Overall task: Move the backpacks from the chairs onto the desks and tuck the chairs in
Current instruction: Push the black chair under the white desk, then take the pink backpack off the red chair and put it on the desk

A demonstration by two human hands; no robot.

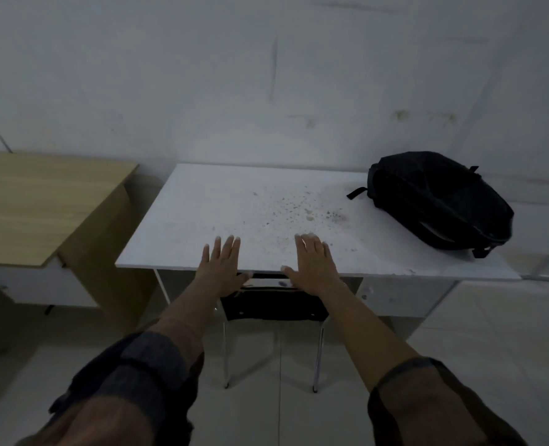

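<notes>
Tuck-in step. Left hand [221, 263] and right hand [311, 263] lay flat, fingers spread, gripping nothing, over chair [274, 304] backrest at counter [234, 207] edge. Backpack [440, 201] sat on counter, far right of hands. Chair looked tucked; next likely another chair.

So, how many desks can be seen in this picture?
2. A white desk stands in the middle against the wall, carrying the black backpack at its right end. A wooden desk stands to its left, partly cut off. Others may be out of view.
</notes>
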